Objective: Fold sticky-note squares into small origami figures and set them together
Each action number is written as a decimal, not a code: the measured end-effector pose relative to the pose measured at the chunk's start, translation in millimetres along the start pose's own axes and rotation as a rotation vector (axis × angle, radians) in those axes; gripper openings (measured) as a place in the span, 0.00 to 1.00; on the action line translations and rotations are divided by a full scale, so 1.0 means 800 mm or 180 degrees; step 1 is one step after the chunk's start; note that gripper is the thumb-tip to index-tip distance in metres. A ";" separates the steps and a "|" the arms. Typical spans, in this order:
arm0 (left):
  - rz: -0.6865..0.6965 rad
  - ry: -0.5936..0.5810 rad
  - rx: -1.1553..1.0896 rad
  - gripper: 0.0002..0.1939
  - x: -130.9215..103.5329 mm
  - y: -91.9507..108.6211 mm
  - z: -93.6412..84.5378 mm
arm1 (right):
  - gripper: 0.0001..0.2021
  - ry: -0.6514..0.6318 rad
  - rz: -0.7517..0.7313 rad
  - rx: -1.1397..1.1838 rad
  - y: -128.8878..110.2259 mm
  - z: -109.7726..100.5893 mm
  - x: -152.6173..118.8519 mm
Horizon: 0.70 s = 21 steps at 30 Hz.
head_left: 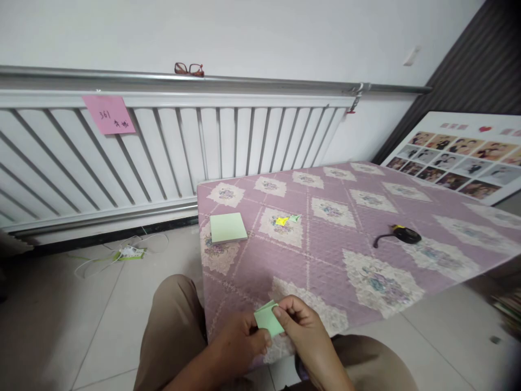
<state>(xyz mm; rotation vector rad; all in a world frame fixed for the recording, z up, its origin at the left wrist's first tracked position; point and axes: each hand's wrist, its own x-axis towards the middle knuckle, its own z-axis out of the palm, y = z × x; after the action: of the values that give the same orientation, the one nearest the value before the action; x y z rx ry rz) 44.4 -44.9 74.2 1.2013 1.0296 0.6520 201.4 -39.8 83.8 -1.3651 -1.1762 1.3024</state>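
Observation:
A small folded piece of light green paper (268, 319) is held between my two hands, just above the table's near edge. My left hand (244, 339) pinches its lower left side with the thumb on top. On the upper right corner, my right hand (299, 320) grips it between thumb and fingers. Beyond them on the tablecloth lie a small yellow folded paper piece (281, 221) and a green folded paper piece (294, 218), close together. A pad of light green square paper (228, 227) sits at the table's left side.
The table has a purple flowered cloth (309, 260). A black object with a strap (407, 234) lies on its right. Behind stand a white radiator (244, 136) and a photo board (451, 157). Glasses (189, 69) rest on the pipe; a power strip (130, 253) lies on the floor.

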 end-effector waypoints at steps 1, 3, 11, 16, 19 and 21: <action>-0.0004 -0.0033 -0.0005 0.05 0.000 0.000 0.000 | 0.21 0.0013 -0.0016 -0.0038 0.000 0.000 0.000; -0.0039 -0.0099 -0.0022 0.04 0.001 0.000 -0.002 | 0.21 0.0017 -0.0065 -0.0096 -0.002 -0.001 0.000; -0.0095 -0.0403 0.0128 0.06 -0.001 0.005 -0.012 | 0.17 -0.0309 -0.0154 -0.0039 -0.015 -0.005 -0.003; -0.0112 -0.0295 0.0253 0.05 0.000 0.006 -0.013 | 0.19 -0.0056 -0.0053 -0.0131 -0.009 -0.003 -0.003; -0.0080 -0.0214 0.0178 0.05 0.003 0.001 -0.011 | 0.19 0.0136 -0.0039 -0.0105 -0.004 0.001 -0.001; -0.0040 -0.0198 0.0064 0.04 0.007 -0.004 -0.009 | 0.19 0.0217 -0.0045 0.0014 -0.002 0.003 0.001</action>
<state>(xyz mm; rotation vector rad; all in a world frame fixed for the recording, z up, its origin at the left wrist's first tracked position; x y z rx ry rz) 39.5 -38.1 69.5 1.2245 0.9929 0.5920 198.5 -38.5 85.4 -1.3849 -1.1340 1.2382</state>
